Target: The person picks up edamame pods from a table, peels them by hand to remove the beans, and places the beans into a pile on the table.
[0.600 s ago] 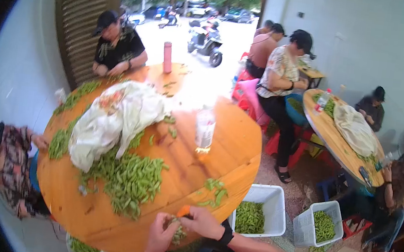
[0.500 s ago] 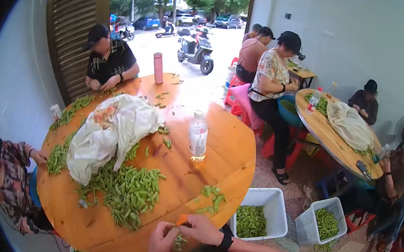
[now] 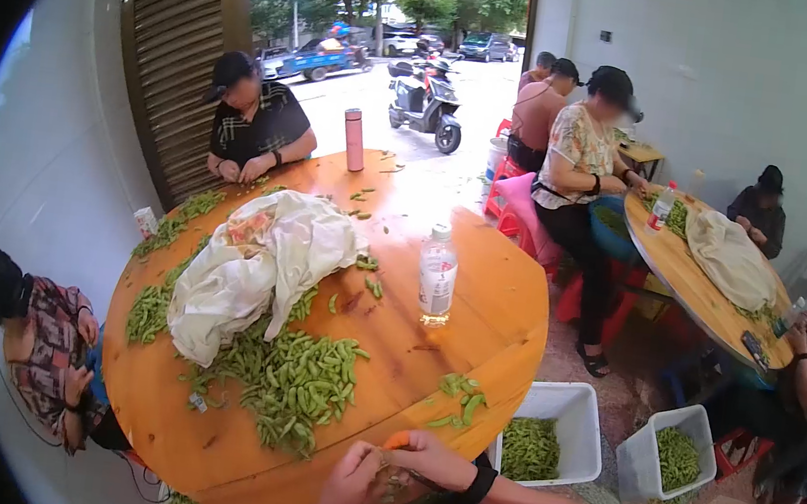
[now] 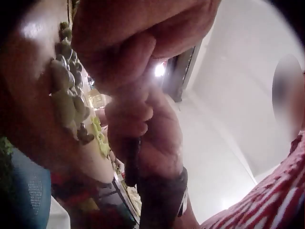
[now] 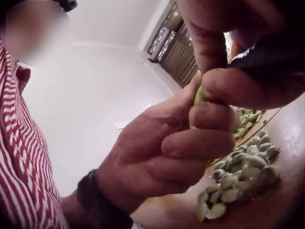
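Observation:
In the head view my left hand (image 3: 350, 482) and right hand (image 3: 438, 461) meet at the near table edge. My left fingertips pinch a green soybean pod (image 5: 198, 97), mostly hidden behind the fingers. My right fingers curl around a small tool, whose orange part (image 3: 398, 440) shows at the index finger; a dark end (image 4: 132, 164) sticks out below the fist. I cannot tell the tool's kind. Beside the hands lies a small pile of pods (image 5: 248, 167). Farther in, a large heap of pods (image 3: 301, 386) rests against a white cloth bag (image 3: 255, 269).
A plastic bottle (image 3: 437, 276) and a pink flask (image 3: 354, 140) stand on the round wooden table (image 3: 392, 341). White baskets (image 3: 582, 440) of pods sit on the floor to the right. Other people sit around this table and a second table (image 3: 671, 250).
The head view has swung, so the scene sits farther right in it. My hands stay together at the table edge. A blue vehicle now shows outside.

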Demonstrator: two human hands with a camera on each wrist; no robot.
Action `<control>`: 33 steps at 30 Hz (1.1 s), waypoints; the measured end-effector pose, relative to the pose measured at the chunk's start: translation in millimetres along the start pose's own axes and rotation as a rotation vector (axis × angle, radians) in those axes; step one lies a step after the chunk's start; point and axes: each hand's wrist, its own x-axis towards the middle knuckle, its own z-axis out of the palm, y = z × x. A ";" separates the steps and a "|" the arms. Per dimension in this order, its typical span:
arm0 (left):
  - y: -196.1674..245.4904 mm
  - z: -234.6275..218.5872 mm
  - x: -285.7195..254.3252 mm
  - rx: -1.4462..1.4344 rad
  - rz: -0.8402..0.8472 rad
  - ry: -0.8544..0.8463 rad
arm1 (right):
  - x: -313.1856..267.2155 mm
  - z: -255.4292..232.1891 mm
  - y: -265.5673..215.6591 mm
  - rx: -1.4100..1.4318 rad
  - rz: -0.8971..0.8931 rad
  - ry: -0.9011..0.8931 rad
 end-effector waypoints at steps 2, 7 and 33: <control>10.5 5.9 -2.7 0.140 0.070 0.048 | 3.3 0.3 9.0 -0.083 -0.086 0.009; 10.4 9.8 -4.4 0.605 0.258 0.160 | 4.4 -1.3 12.5 -0.348 -0.220 0.076; -0.1 7.2 -5.3 0.555 0.269 0.190 | -3.9 13.5 -9.3 -0.755 -0.448 0.286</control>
